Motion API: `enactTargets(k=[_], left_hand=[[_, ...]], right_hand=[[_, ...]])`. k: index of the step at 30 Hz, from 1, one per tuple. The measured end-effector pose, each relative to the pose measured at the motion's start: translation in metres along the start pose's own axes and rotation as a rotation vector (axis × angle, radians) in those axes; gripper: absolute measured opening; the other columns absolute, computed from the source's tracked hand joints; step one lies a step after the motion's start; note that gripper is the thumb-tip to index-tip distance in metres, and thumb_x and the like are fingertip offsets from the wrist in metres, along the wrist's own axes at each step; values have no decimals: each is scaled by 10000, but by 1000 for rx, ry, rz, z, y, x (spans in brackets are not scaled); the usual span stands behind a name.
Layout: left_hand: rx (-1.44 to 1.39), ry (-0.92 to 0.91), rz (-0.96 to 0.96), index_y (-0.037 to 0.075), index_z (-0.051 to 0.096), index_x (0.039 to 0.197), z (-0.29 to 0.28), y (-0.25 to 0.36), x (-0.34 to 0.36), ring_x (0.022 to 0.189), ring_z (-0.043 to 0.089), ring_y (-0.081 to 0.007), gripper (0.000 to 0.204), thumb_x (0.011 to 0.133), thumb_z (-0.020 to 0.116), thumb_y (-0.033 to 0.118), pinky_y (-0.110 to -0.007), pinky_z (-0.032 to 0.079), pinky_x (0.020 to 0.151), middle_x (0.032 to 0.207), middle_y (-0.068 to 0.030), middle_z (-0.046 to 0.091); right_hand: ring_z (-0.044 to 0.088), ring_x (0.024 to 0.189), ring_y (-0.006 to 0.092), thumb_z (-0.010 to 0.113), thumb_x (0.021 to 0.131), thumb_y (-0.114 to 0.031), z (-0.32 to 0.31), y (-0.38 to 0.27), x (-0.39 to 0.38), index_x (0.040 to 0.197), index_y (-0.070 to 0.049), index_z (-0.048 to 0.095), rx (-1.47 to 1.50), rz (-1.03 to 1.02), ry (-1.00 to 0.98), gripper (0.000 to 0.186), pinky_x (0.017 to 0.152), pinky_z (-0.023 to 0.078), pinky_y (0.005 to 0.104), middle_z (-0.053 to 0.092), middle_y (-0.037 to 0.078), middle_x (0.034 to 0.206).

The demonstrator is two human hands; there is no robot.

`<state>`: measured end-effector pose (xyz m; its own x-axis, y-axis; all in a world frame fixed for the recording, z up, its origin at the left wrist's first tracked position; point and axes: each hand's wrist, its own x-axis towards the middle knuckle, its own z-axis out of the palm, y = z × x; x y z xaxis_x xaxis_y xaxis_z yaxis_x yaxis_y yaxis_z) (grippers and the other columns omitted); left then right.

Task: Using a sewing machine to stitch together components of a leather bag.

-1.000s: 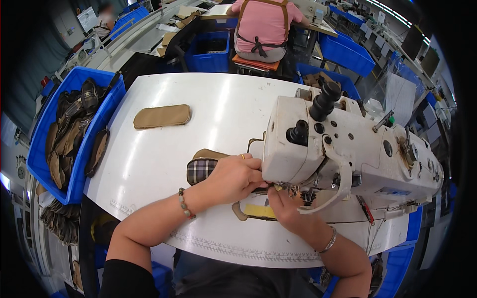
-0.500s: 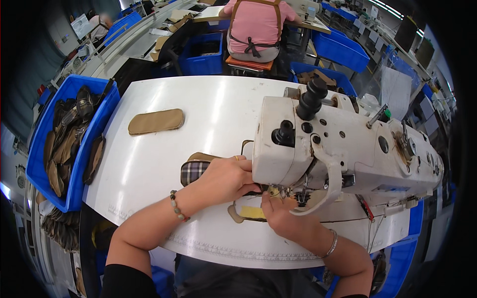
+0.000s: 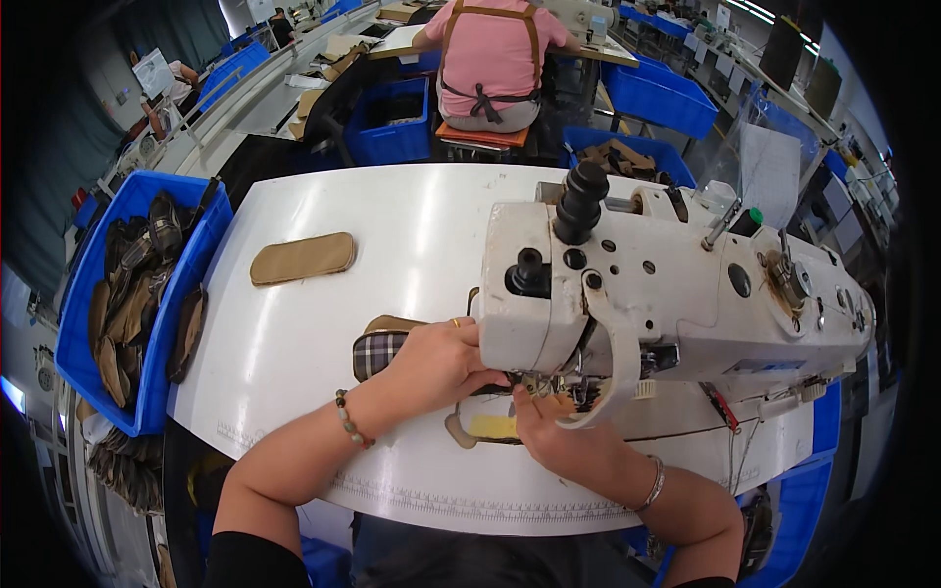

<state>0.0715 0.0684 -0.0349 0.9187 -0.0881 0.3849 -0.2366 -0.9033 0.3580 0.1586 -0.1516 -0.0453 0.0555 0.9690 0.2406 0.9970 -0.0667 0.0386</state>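
Observation:
My left hand (image 3: 441, 361) is closed on a plaid and tan fabric pouch piece (image 3: 378, 355), fingers pressed together beside the sewing head. Part of the piece shows to the left of this hand; the rest is hidden under the hand and the machine. The white industrial sewing machine (image 3: 676, 279) stands over the table from the right. Close to its needle area, my right hand (image 3: 559, 431) has its fingers drawn together at a dark edge of the work. What those fingertips hold is too small and covered to make out. Below the needle lies a yellow patch (image 3: 493, 426) on the machine bed.
A flat tan padded piece (image 3: 303, 259) lies on the white table (image 3: 245, 358). At left stands a blue bin (image 3: 74, 323) full of plaid and brown pieces, with one brown piece (image 3: 187, 335) against its side. Small red-handled snips (image 3: 720, 405) lie right. Ahead, a person in pink (image 3: 490, 59) sits.
The whole view has shifted slightly, with the table and machine sitting a little lower and the machine further left. Both hands keep nearly the same place at the needle.

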Motion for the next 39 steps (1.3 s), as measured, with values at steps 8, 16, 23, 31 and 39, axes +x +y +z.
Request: enactTargets(k=[8,16,23,31,39], left_hand=[[1,-16,0,141,791,968,-3,3,0,895,665,-245,220,800,785,282,-347,559,744,1048,-2,687],[-36,93,76,146,774,1012,-2,7,6,966,660,-305,312,710,839,188,-372,560,801,1095,-69,680],[-96,33,-58,147,771,1018,-1,4,8,967,662,-318,317,713,845,190,-386,558,821,1074,-88,690],[-80,120,-52,162,775,1030,-3,8,8,925,667,-318,318,723,849,202,-399,550,785,1018,-86,714],[-49,110,-97,190,769,1007,3,6,11,847,681,-314,299,720,849,209,-407,551,706,946,-85,712]], right_hand=[[721,789,234,570,869,-106,2,-1,2,1163,47,660,68,73,93,344,583,569,395,716,73,853],[732,819,253,537,983,-135,16,-6,0,1136,-5,665,562,344,141,238,650,566,321,730,89,869],[736,815,219,580,938,-87,21,2,-5,1203,-2,658,313,204,53,288,646,561,310,735,79,913],[724,863,245,590,884,-54,25,0,-5,1258,66,602,111,96,-85,392,669,573,326,724,123,992],[715,897,295,584,887,-47,15,2,-4,1244,68,600,71,30,-109,374,715,583,349,711,151,1032]])
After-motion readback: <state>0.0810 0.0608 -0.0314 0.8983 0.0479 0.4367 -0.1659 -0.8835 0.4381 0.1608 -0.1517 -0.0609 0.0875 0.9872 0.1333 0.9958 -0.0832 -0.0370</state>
